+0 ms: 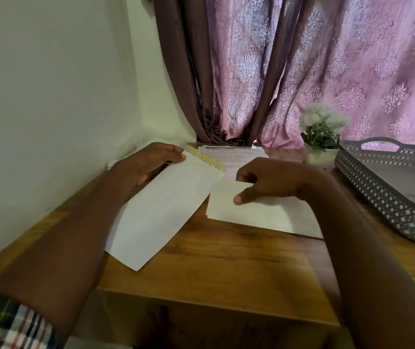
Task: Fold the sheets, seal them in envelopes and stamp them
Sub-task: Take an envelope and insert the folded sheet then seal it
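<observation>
1. Our left hand (151,163) grips the white envelope (162,212) at its far end, thumb on the open mouth by the yellow strip (205,158).
2. Our right hand (268,181) pinches the folded sheet (259,214) at its near-left corner, just beside the envelope's mouth.
3. Bare wooden table (226,255) lies toward us; the printed sheets (231,157) sit behind, the grey tray (377,197) at right.

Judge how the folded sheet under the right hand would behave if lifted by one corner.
The folded sheet looks thin, so probably light and likely to droop. Its layers may fan open, since the edges already part slightly. The right hand pinches it easily.
</observation>
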The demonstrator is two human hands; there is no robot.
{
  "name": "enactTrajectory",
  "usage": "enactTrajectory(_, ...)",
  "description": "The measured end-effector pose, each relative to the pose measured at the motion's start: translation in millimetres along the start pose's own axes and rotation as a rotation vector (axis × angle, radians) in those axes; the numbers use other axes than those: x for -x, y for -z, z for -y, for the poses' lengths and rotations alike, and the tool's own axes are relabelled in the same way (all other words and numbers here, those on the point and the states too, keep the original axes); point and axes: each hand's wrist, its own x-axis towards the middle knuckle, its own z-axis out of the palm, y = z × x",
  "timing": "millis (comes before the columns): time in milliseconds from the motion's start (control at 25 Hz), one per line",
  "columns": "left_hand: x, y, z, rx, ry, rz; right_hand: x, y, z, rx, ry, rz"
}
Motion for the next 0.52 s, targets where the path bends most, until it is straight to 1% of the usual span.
enactTrajectory(80,-2,-1,2,0.017,-0.008,-0.01,8,7,3,-0.26,0.028,-0.136)
enactTrajectory(120,-4,-2,3,0.018,-0.011,-0.023,9,11,5,-0.378,0.027,-0.24)
enactTrajectory(240,-6,-10,3,-0.011,-0.025,-0.071,-12,16,10,-0.635,-0.001,-0.671)
enactTrajectory(280,-7,-13,3,-0.026,-0.03,-0.088,-23,17,11,-0.777,-0.008,-0.779)
enactTrajectory(320,-8,-17,3,-0.037,-0.034,-0.103,-36,19,9,-0.936,-0.028,-0.842)
enactTrajectory(400,-8,-22,4,-0.034,-0.04,-0.142,-61,24,2,-1.174,-0.089,-0.874)
enactTrajectory(520,-11,-26,4,-0.015,-0.051,-0.19,-89,11,-12,-1.299,-0.194,-0.828)
